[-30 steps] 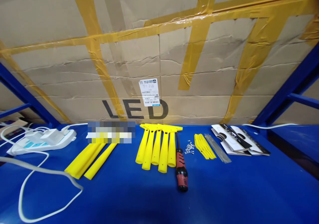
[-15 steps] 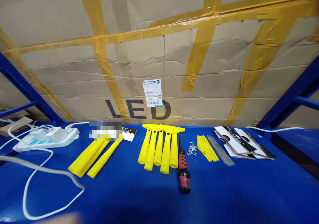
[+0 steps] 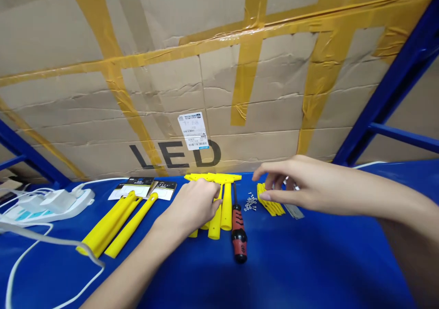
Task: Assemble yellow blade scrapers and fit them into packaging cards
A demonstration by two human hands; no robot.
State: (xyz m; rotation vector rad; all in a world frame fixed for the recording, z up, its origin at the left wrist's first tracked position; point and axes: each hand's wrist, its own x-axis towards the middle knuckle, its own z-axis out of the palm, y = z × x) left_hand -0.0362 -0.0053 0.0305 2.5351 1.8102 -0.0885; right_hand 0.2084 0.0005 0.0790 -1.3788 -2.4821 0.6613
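My left hand (image 3: 199,203) lies over the row of yellow T-shaped plastic handles (image 3: 226,208), with its fingers curled down. Whether it grips one is hidden by the hand itself. My right hand (image 3: 291,185) hovers above the thin yellow strips (image 3: 272,203), thumb and fingers apart, with nothing visible held. Clear thin strips (image 3: 295,211) show partly under that hand. Between the hands lies a screwdriver (image 3: 239,231) with a red and black grip, its tip pointing away from me. Small screws and nuts (image 3: 251,202) are scattered beside it.
Long yellow tubes (image 3: 132,226) lie at left, with black-and-white cards (image 3: 161,190) behind them. A white power strip (image 3: 51,208) and loose cables (image 3: 92,254) take up the far left. A large taped cardboard box (image 3: 164,89) stands along the back of the blue table (image 3: 274,272).
Both hands have come into view, the left over the T-shaped handles, the right over the thin strips. My view has shifted, and the cards at right are now mostly hidden by my right arm.
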